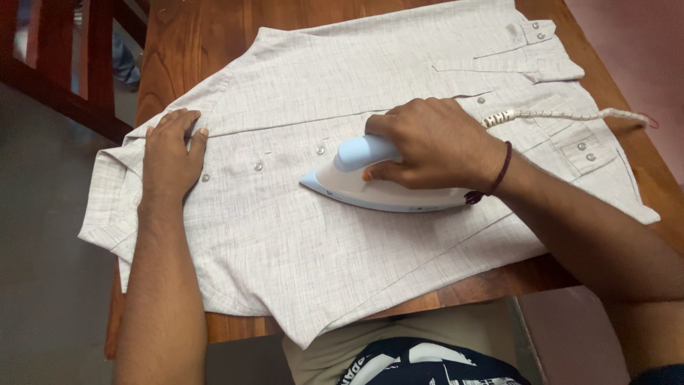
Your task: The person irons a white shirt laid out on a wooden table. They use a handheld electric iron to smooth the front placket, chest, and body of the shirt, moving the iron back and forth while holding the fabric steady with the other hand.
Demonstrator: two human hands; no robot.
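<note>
Our right hand (431,146) clenched round pale blue handle of iron (377,187); soleplate flat on light grey shirt (299,235), nose toward shirt's button row. Our left hand (171,153) released, fingers spread flat, pressing shirt near table's left edge. Shirt spread over most of wooden table (182,43), hem overhanging near edge. Braided cord (570,114) trails from iron toward right edge, across shirt.

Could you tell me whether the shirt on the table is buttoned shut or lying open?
Buttoned shut: the shirt lies spread flat on the wooden table, its placket closed with a row of buttons showing between both hands.
</note>
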